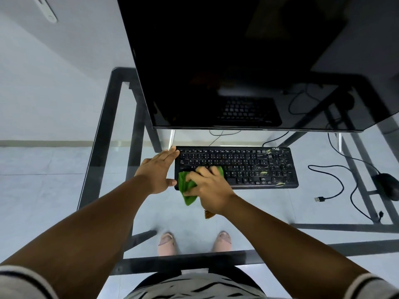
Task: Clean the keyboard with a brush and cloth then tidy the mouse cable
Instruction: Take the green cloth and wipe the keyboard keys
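A black keyboard (248, 165) lies on the glass desk (269, 208) below the monitor, with bits of debris on its right part. My right hand (210, 188) grips a green cloth (186, 187) and presses it on the keyboard's lower left keys. Against the keyboard's left end rests my left hand (160, 171), fingers straight and thumb at the front corner. A brown brush tip (208, 214) shows under my right wrist; the rest of the brush is hidden. At the far right sits the black mouse (388, 185), its cable (336, 184) looping loose to a USB plug (319, 199).
A large dark monitor (248, 61) hangs over the back of the desk. The desk's black frame (103, 130) runs along the left edge and front. More cables trail behind the keyboard and at the right. My feet show through the glass.
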Tool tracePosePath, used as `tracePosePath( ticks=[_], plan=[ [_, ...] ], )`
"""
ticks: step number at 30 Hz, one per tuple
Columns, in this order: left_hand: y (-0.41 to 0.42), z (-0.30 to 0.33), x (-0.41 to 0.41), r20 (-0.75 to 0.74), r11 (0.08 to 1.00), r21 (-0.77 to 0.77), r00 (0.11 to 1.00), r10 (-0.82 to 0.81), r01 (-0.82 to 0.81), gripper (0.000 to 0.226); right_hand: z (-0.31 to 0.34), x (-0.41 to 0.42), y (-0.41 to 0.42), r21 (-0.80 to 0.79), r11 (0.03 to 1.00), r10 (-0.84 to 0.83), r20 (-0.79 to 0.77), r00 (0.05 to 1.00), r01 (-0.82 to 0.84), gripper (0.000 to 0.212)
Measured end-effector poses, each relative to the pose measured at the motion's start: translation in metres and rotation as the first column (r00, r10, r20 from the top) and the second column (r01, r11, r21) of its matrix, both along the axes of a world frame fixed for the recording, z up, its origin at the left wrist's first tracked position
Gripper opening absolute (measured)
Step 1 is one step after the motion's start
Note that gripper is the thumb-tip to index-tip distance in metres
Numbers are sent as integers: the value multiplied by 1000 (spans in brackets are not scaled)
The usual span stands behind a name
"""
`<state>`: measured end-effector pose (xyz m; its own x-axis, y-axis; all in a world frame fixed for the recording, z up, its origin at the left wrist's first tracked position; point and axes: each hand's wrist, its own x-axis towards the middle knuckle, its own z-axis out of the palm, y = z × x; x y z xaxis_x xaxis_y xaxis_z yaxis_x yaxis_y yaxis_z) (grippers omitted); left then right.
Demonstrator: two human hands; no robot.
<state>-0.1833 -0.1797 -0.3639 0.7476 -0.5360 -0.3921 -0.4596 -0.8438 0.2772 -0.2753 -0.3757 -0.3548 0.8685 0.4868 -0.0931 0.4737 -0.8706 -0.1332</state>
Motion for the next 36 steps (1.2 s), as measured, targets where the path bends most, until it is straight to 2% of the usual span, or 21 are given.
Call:
tracePosePath(
  ticks=[4,14,16,20,22,27,30,32,33,36],
  plan=[
    [1,-1,-1,1,1000,4,1000,7,-7,95,-2,-6,-11,-4,1000,2,19,1000,-2,54],
    [-3,5,-5,2,999,33,1000,24,-24,94,-2,-28,-87,-9,980,-200,36,979,201,50],
    [-5,8,-6,0,999,41,1000,31,-31,94,0,-28,-82,-2,981,-192,35,981,192,49],
    [-10,11,-10,12,996,66,998,56,-56,94,-1,-25,-61,-15,997,-75,-49,996,74,54],
    [-12,12,-11,20,994,83,997,72,-73,94,-1,-22,-66,-7,997,-77,-62,995,77,49],
    [-19,17,-12,32,982,153,994,105,-109,96,-3,-46,-139,49,960,-276,-25,961,277,45],
    [-34,22,-14,39,971,175,987,157,-162,86,-3,-64,-184,61,916,-398,0,917,397,44],
    [-49,25,-19,70,964,122,971,229,-236,80,-5,-70,-198,87,890,-451,8,893,448,41],
    [-58,26,-22,79,960,71,961,266,-272,84,-6,-73,-200,107,879,-468,4,884,465,41],
    [-86,25,-35,45,970,-50,969,241,-239,112,-9,-77,-188,166,861,-488,3,873,481,41]
  ],
)
